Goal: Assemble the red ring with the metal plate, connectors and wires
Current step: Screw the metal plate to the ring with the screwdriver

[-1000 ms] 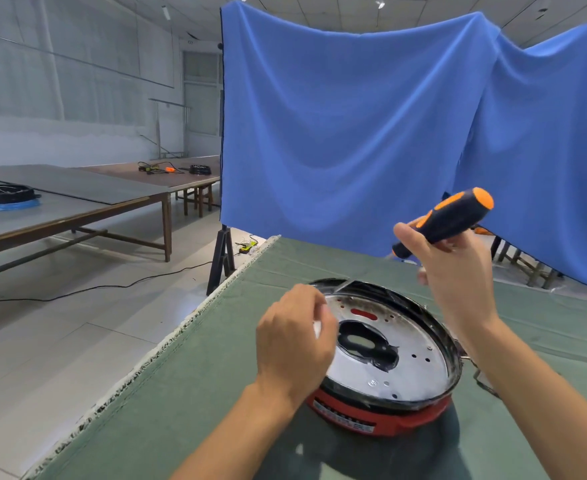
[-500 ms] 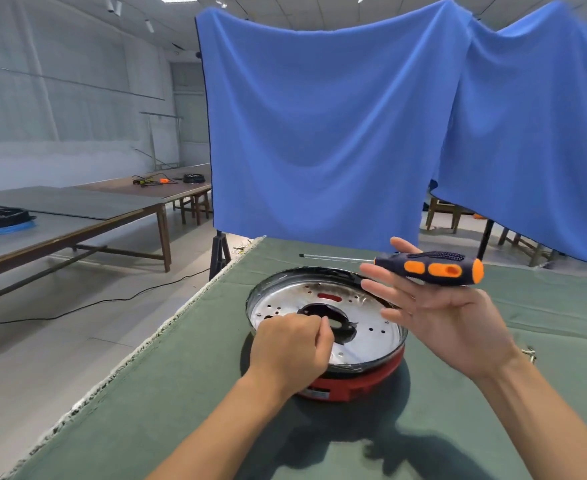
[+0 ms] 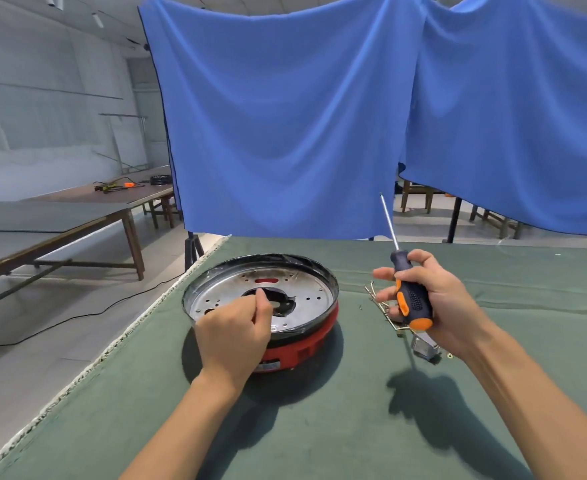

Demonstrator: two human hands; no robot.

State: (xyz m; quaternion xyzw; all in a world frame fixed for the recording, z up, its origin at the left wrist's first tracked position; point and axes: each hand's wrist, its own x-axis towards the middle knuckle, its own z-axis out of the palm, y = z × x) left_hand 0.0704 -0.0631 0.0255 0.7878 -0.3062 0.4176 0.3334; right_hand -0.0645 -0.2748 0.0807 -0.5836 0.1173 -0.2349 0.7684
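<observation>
The red ring (image 3: 306, 348) stands on the green table (image 3: 337, 427), with the round metal plate (image 3: 306, 289) seated on top, dark hole in its middle. My left hand (image 3: 233, 334) hovers over the plate's near left side, fingertips pinched together over the plate near the hole; what they hold is too small to see. My right hand (image 3: 427, 299) grips a black and orange screwdriver (image 3: 406, 285) by its handle, shaft pointing up and away. Under that hand lie brass wire connectors (image 3: 378, 303) and a small metal part (image 3: 423, 348).
A blue cloth (image 3: 319, 116) hangs behind the table's far edge. The table's left edge (image 3: 112, 348) drops to a concrete floor with a black cable. Long workbenches (image 3: 60, 216) stand at the far left. Chairs show behind the cloth at right.
My right hand turned the screwdriver from lying across open fingers to an upright grip and moved right of the ring. My left hand stays pinched over the plate. The view shifted.
</observation>
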